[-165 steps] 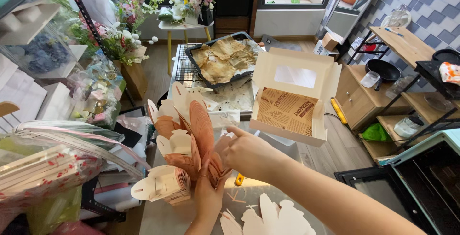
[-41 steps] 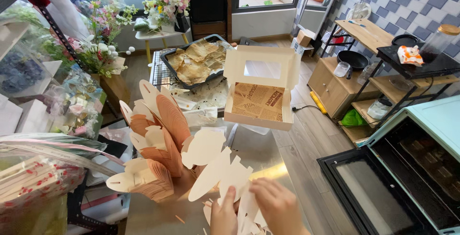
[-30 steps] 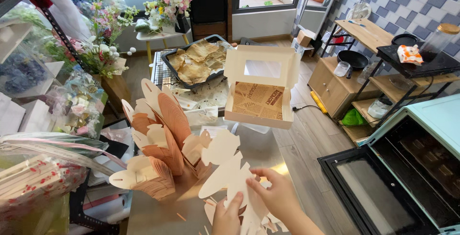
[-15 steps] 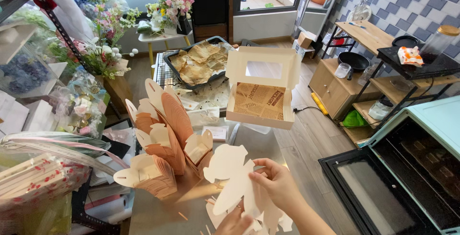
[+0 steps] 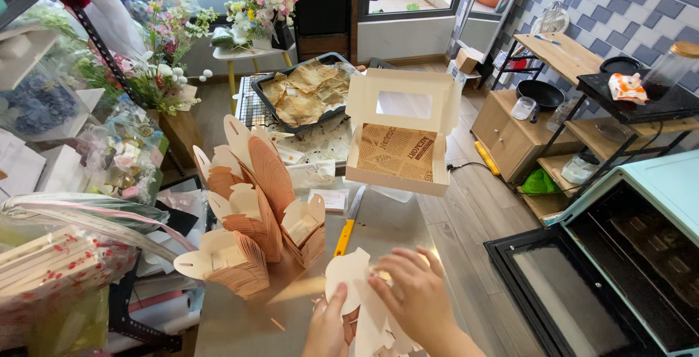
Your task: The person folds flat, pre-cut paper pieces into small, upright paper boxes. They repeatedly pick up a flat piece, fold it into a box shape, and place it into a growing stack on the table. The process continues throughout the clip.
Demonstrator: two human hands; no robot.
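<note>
Both hands at the table's near edge: left hand (image 5: 329, 328) grips a flat white scalloped card blank (image 5: 357, 291) from below, right hand (image 5: 415, 295) lies spread on it. Unfolded yet; folded orange-lined paper boxes (image 5: 251, 218) stand just left.

Open white window box (image 5: 399, 132) lined with printed brown paper sits beyond scalloped pink-and-white folded cartons (image 5: 256, 211).
</note>
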